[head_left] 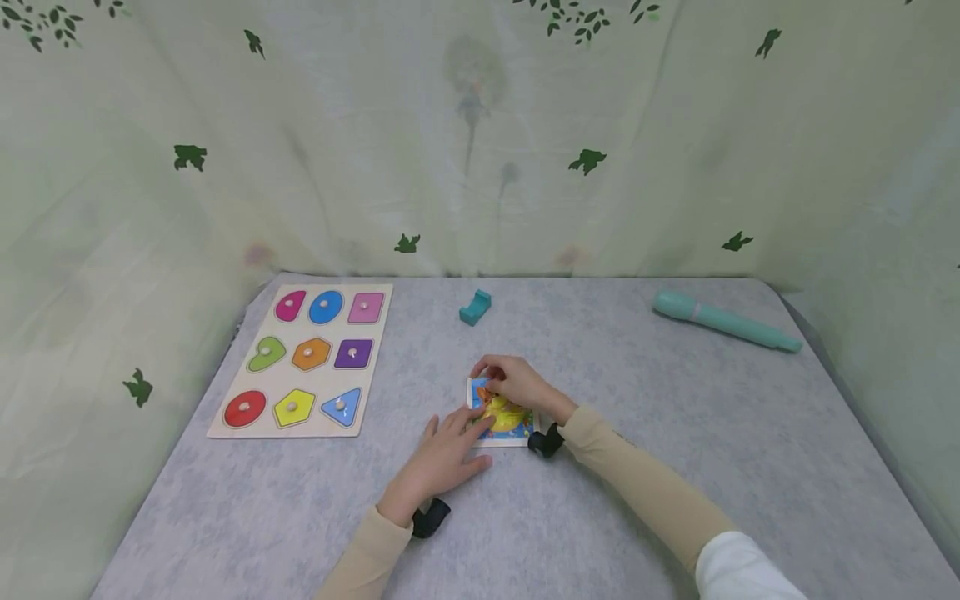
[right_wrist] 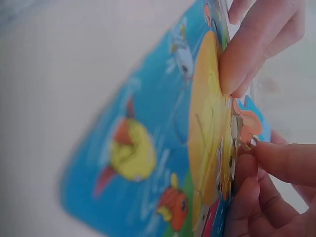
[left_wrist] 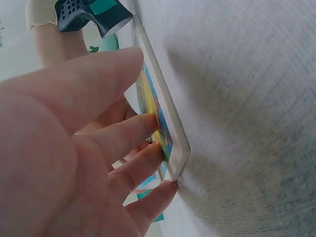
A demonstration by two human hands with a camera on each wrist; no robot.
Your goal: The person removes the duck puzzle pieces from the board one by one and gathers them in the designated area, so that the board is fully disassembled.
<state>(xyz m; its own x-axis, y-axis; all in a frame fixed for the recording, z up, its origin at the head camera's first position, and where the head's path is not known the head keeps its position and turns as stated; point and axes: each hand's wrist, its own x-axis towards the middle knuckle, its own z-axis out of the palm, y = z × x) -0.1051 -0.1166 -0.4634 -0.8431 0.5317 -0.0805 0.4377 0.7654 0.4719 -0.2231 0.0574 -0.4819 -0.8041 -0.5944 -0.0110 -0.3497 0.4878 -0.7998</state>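
A small jigsaw puzzle (head_left: 517, 431) with a yellow duck on blue lies in a thin white tray (head_left: 498, 444) at the middle of the table. My left hand (head_left: 442, 462) is at its left side with straight fingers. In the right wrist view, left fingertips (right_wrist: 231, 79) press on the yellow part, while in the left wrist view another fingertip meets the tray's edge (left_wrist: 180, 148). My right hand (head_left: 522, 388) is over the top left of the picture, pinching an orange-and-blue puzzle piece (right_wrist: 251, 122) between thumb and fingers, tilted up from the picture.
A knob puzzle board (head_left: 337, 331) with coloured shapes lies on the left. Behind the hands sits a small teal curved block (head_left: 476, 308). At the back right is a long teal stick (head_left: 727, 320) with a thick rounded end. A pale curtain (head_left: 480, 167) hangs around the table.
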